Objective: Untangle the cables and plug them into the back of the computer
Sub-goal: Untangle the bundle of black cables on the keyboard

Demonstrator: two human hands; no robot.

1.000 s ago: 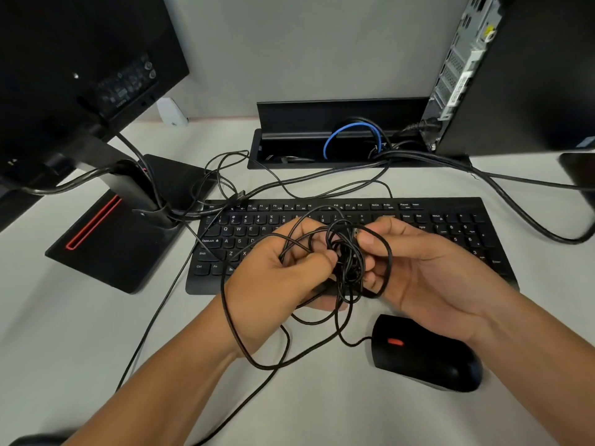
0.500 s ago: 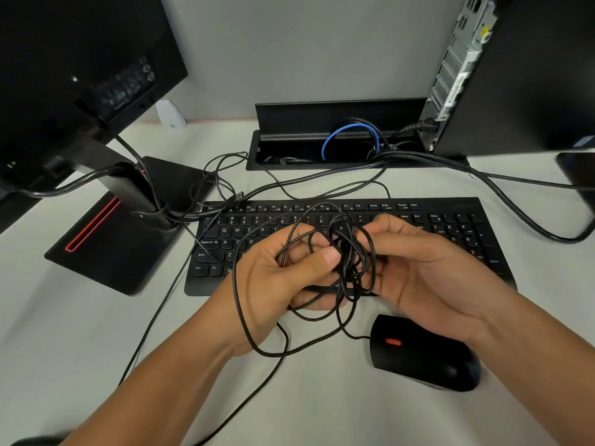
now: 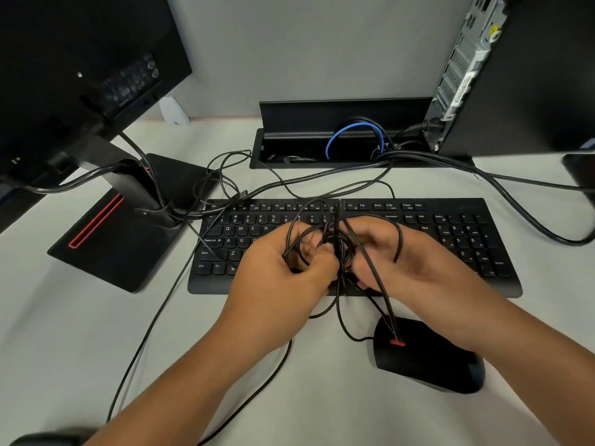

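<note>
Knotted black cables (image 3: 338, 249) above keyboard (image 3: 450, 246)

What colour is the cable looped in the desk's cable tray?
Blue: the looped cable in the cable tray shows best in the head view.

A single head-worn camera looked forward and steeply down from close above the desk (image 3: 64, 317), the keyboard (image 3: 450, 246) near centre, the monitor (image 3: 64, 75) far left and the computer (image 3: 531, 75) far right.
</note>
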